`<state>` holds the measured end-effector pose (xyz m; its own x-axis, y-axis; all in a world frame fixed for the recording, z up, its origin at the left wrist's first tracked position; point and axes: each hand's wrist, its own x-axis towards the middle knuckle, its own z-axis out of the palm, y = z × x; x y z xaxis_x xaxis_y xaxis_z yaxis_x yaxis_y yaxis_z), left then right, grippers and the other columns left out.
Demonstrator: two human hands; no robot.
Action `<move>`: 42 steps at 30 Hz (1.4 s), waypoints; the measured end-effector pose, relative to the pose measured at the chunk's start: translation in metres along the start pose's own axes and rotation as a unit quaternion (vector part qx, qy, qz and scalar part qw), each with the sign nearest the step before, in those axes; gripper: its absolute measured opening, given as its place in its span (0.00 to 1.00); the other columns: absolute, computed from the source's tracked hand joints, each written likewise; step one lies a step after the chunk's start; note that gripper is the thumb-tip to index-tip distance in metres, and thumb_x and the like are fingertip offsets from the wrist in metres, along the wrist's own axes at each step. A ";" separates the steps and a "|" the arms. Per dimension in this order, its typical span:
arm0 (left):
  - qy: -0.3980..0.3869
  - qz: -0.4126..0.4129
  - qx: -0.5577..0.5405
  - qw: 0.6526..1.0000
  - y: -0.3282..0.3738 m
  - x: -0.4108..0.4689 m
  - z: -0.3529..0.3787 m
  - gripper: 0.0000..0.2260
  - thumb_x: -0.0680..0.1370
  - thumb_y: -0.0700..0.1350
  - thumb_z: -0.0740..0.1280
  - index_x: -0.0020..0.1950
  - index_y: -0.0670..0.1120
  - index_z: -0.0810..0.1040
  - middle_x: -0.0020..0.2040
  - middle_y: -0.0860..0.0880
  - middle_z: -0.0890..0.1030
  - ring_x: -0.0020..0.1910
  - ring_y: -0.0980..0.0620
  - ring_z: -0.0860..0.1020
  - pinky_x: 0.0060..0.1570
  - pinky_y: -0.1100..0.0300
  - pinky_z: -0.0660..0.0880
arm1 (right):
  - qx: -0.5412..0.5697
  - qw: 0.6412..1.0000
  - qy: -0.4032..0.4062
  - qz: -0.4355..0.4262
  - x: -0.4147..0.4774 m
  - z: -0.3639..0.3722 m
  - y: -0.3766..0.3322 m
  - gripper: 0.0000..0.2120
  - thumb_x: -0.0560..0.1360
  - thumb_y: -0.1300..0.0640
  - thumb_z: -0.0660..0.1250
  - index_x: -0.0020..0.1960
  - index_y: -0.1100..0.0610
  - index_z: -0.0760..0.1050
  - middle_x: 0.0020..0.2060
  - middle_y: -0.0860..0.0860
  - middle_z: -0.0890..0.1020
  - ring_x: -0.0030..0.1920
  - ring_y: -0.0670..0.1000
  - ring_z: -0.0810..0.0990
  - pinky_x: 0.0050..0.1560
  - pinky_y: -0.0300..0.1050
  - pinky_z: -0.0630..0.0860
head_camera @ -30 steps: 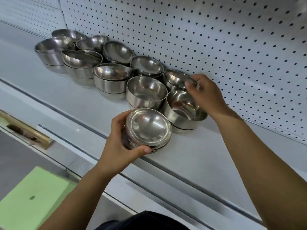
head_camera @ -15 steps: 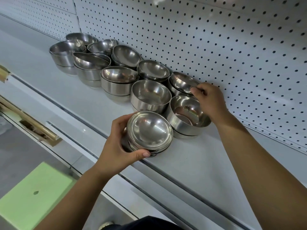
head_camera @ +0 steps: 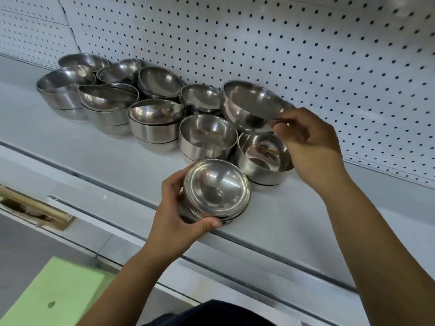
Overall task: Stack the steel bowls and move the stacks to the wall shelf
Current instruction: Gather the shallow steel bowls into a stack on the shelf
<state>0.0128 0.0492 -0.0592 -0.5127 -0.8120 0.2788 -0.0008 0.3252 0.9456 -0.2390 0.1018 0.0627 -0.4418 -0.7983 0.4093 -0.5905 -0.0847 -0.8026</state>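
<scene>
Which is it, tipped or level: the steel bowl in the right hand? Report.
Tipped. The round steel bowl shows its slanted mouth to the camera; the right hand pinches its rim.

steel bowls (head_camera: 207,135): polished metal, mirror-glossy | wall shelf (head_camera: 117,149): smooth matt grey-white painted surface | pegboard (head_camera: 282,43): matt white, perforated | green block (head_camera: 51,290): matt

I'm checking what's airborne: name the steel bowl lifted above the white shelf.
The round steel bowl pinched by its rim in the right hand, tilted beside the pegboard; all other bowls are down at the white shelf.
</scene>
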 end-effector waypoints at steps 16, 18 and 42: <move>-0.163 -0.014 -0.048 0.985 -0.001 0.022 -0.031 0.41 0.66 0.55 0.83 0.71 0.62 0.61 0.71 0.65 0.71 0.68 0.60 0.75 0.64 0.60 0.76 | 0.046 0.993 0.102 0.023 -0.139 0.059 -0.039 0.07 0.75 0.52 0.70 0.53 0.47 0.80 0.54 0.38 0.84 0.60 0.47 0.83 0.65 0.39 0.74; -0.193 -0.014 -0.051 0.980 -0.005 0.028 -0.038 0.40 0.67 0.56 0.81 0.72 0.61 0.61 0.72 0.64 0.71 0.72 0.55 0.73 0.69 0.52 0.74 | 0.044 0.993 0.103 0.031 -0.148 0.069 -0.038 0.08 0.75 0.52 0.70 0.54 0.50 0.81 0.54 0.36 0.84 0.60 0.45 0.82 0.65 0.36 0.73; -0.135 -0.001 -0.042 0.990 -0.001 0.021 -0.063 0.20 0.80 0.44 0.72 0.72 0.52 0.76 0.64 0.56 0.81 0.63 0.57 0.80 0.56 0.63 0.79 | 0.153 0.975 0.093 0.128 -0.161 0.113 -0.020 0.35 0.77 0.48 0.71 0.79 0.44 0.59 0.75 0.44 0.71 0.74 0.40 0.70 0.71 0.39 0.72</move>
<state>0.0564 0.0008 -0.0440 -0.7240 -0.6496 0.2320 0.0634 0.2723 0.9601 -0.0792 0.1647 -0.0363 -0.6803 -0.6968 0.2272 -0.2283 -0.0932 -0.9691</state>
